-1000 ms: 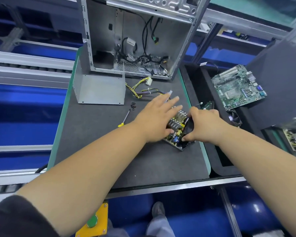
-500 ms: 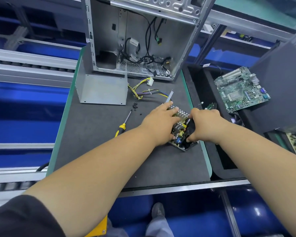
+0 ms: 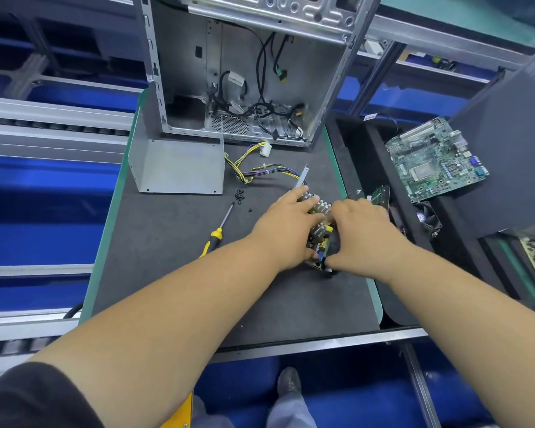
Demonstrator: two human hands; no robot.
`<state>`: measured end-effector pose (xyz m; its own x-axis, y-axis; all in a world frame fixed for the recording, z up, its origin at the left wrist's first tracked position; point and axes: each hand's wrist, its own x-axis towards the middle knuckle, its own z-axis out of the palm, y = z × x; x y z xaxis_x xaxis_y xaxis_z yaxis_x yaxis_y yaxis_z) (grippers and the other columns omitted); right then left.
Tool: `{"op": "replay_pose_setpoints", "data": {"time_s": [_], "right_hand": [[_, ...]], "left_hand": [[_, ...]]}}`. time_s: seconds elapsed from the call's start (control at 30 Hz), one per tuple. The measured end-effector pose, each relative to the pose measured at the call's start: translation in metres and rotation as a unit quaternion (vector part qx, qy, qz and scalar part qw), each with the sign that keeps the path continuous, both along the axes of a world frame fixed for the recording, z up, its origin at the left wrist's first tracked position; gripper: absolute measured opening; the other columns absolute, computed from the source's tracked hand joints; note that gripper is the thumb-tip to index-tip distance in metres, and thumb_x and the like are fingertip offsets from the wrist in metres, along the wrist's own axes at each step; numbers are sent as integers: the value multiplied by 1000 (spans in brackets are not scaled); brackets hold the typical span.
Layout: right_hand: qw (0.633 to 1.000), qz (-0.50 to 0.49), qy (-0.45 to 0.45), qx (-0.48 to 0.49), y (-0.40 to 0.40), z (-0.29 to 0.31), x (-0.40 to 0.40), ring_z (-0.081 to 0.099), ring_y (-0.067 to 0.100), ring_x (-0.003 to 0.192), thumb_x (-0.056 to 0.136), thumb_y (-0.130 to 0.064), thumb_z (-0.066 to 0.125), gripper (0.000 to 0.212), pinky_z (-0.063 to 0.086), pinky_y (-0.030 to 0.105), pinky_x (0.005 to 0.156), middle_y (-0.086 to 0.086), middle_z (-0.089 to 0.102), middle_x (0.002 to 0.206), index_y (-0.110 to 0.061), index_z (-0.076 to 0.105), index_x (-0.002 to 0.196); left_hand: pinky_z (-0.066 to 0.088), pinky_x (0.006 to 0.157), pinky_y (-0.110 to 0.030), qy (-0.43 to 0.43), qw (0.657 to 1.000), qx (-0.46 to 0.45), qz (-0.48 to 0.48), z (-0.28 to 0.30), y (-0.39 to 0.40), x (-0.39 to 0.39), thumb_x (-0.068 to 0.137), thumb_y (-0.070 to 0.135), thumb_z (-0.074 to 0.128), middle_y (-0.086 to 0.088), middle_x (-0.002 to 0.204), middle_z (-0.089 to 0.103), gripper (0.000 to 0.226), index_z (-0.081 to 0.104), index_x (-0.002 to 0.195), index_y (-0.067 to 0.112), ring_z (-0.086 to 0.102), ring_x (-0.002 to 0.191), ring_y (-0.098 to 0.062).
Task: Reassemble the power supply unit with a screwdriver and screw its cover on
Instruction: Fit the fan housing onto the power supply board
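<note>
The open power supply unit (image 3: 320, 225), its circuit board and heat sinks showing, lies on the dark mat near the right edge. My left hand (image 3: 286, 225) rests over its left side with fingers laid on the heat sinks. My right hand (image 3: 360, 234) curls round the unit's right side and front corner. Its wire bundle (image 3: 261, 173) trails away to the back. The bent grey metal cover (image 3: 179, 165) stands at the back left. A yellow-handled screwdriver (image 3: 220, 228) lies left of my hands, with several black screws (image 3: 241, 196) beyond its tip.
An open computer case (image 3: 250, 75) stands at the back of the mat (image 3: 173, 273). To the right, a black foam tray (image 3: 414, 267) holds a green motherboard (image 3: 436, 160), a small card (image 3: 380, 194) and a fan (image 3: 426, 216). Metal rails run along the left.
My right hand has slid left over the unit until it meets my left hand. The left hand's fingers have shifted slightly on the heat sinks. The unit stays in place.
</note>
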<state>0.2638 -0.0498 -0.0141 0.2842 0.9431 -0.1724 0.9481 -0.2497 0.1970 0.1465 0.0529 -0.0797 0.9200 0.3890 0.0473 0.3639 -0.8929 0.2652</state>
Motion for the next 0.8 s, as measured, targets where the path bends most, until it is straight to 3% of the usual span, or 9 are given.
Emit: {"op": "replay_pose_setpoints", "data": {"time_s": [0.07,0.13,0.27,0.4,0.5,0.63,0.8], "right_hand": [[999,26,-31,-20,3,-4,-3,45,23,102,61,-58,70,62,33,39,89,-3,49,99,-18,47,102],[998,-26,-1,-50,10,5,5,48,23,105,60,-56,74,64,34,40,93,-3,56,102,-21,51,107],[989,-83,70,-96,15,21,20,53,24,104,58,-50,84,69,39,39,90,-4,57,98,-26,53,114],[992,-76,77,-63,12,12,14,55,25,96,56,-40,81,60,49,38,83,-1,54,99,-24,52,106],[991,-81,95,-52,11,8,16,55,25,98,58,-37,80,58,49,37,83,-2,52,100,-24,53,108],[993,-77,21,-91,15,9,22,46,23,110,61,-51,80,65,34,38,91,-5,56,97,-27,56,115],[990,-44,-71,-117,16,5,17,45,23,108,57,-62,80,74,37,37,91,-1,60,101,-22,53,113]], "left_hand": [[22,119,-41,-4,1000,-7,3,0,1,0,77,57,70,4,162,19,79,41,146,30,2,150,-21],[22,119,-41,-3,1000,-9,0,0,1,0,77,57,70,4,162,19,81,40,146,28,2,150,-21],[23,119,-39,-8,1000,-7,3,-1,2,-1,78,58,69,5,161,20,80,41,146,29,3,150,-20],[22,119,-38,-8,1000,-4,2,-2,2,0,78,59,69,5,161,20,80,41,146,28,3,150,-21],[23,116,-40,-15,1000,-15,9,-2,1,-1,77,57,71,6,161,21,79,43,145,29,5,149,-20],[27,114,-40,-18,1000,-18,12,0,0,-2,77,56,71,6,161,22,76,45,144,30,5,149,-19],[25,114,-39,-10,1000,-13,13,0,0,-2,78,56,70,7,161,20,75,44,144,30,4,149,-19]]}}
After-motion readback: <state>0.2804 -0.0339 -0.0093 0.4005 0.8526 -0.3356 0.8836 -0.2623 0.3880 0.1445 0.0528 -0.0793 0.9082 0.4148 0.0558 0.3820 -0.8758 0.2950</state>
